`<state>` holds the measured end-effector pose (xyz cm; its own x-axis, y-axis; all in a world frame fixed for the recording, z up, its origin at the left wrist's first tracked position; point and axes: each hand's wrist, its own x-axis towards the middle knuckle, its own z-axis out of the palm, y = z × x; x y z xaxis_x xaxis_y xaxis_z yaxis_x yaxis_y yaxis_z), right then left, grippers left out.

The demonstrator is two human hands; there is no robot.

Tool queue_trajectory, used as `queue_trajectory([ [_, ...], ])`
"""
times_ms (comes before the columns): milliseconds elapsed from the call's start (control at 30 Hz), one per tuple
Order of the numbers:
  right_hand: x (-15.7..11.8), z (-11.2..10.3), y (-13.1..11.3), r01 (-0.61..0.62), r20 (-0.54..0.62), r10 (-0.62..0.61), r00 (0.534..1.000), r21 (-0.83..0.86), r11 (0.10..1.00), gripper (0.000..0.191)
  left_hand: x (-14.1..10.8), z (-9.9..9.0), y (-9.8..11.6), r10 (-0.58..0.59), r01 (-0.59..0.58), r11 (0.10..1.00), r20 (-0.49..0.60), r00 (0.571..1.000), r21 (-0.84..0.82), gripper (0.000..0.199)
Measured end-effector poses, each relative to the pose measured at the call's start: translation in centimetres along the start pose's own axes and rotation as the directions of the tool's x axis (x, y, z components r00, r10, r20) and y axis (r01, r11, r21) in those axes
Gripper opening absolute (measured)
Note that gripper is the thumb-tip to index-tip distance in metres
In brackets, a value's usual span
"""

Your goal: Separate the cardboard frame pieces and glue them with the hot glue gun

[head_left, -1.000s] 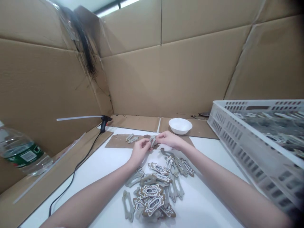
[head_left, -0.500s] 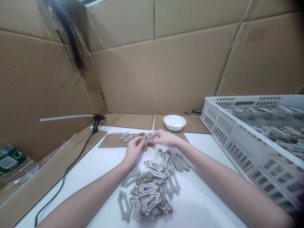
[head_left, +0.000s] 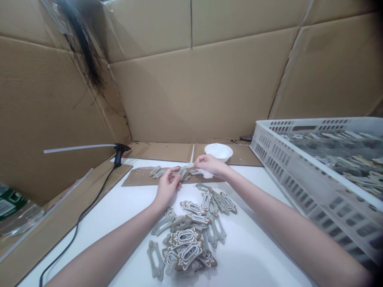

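Observation:
A small grey frame-shaped plaque (head_left: 182, 172) with a cut-out middle is at the fingertips of my left hand (head_left: 168, 184), its thumb and fingers closed around its near side. My right hand (head_left: 209, 164), just to the right, pinches a thin whitish piece (head_left: 189, 165) that looks like film or paper. Under that palm shows another soft white patch (head_left: 205, 173), its kind unclear. Both hands are over a brown cardboard strip (head_left: 137, 177), where several grey plaques (head_left: 155, 171) lie. Closer to me is a loose pile of brown-and-white patterned plaques (head_left: 184, 237), some with grey backs up.
A black glue gun (head_left: 119, 153) with a long white stick stands at the left, its cord (head_left: 79, 223) running toward me. Behind my right hand is a white bowl (head_left: 218, 150). A white plastic crate (head_left: 299, 191) of plaques fills the right side. A bottle (head_left: 18, 211) lies far left.
My right hand has moved slightly up and away from my left, drawing the whitish piece from the plaque. The plaque now sits lower and more tilted at my left fingers.

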<state>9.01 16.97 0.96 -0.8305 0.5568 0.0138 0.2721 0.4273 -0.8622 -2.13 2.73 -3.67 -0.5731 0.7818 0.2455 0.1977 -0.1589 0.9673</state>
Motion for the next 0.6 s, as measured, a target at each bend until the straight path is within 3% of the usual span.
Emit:
queue_trajectory([
  [367,-0.9,0.7,-1.3,0.077,0.111,-0.059,0.992,-0.170,0.982,0.010,-0.2,0.2,0.4,-0.026,0.025,1.000,0.075,0.997,0.014,0.036],
  [600,-0.9,1.0,-1.4,0.080,0.095,-0.058,0.994,-0.256,0.963,0.012,-0.4,0.2,0.6,-0.022,0.015,0.998,0.125,0.992,0.056,0.036],
])
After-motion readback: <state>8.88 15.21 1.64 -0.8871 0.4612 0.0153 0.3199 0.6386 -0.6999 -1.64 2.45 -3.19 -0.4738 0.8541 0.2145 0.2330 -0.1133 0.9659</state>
